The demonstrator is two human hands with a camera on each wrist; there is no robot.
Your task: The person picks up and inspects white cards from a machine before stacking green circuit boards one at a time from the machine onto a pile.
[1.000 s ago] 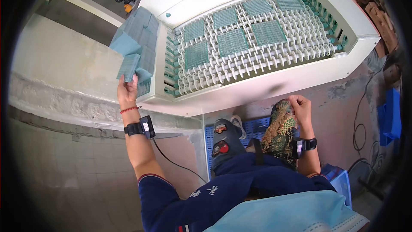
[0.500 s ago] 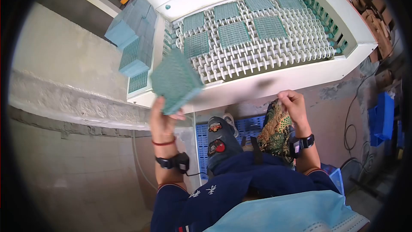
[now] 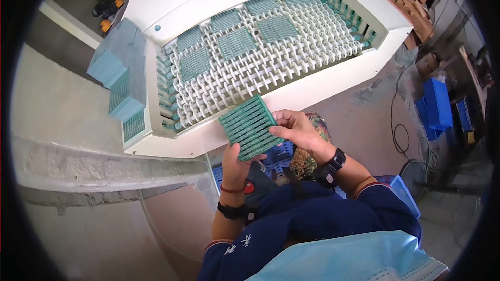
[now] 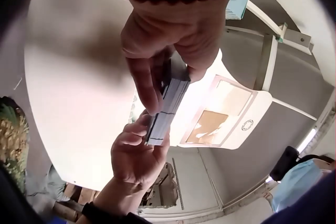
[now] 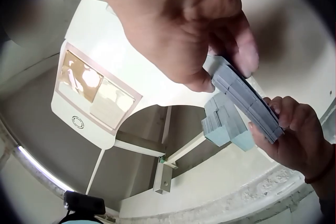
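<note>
In front of the machine, both hands hold a square stack of green circuit boards [image 3: 250,127] with rows of slots. My left hand [image 3: 237,162] grips its near left corner from below, thumb on the face. On the right edge, my right hand [image 3: 298,130] pinches the stack between thumb and fingers. The left wrist view has the circuit boards [image 4: 167,109] edge-on, thin layers pressed together between the two hands. More flat boards [image 3: 237,43] lie spread in rows on the white roller conveyor [image 3: 265,73].
Stacked blue-green boards [image 3: 119,54] stand on the ledge at the conveyor's left end. The machine's white front wall [image 3: 307,86] runs just beyond the hands. Blue bins [image 3: 437,105] and a black cable [image 3: 398,130] are on the floor to the right.
My left hand has taken the circuit boards from the pile at the left and brought them right, in front of the body. My right hand has left the lap area and gripped their right edge.
</note>
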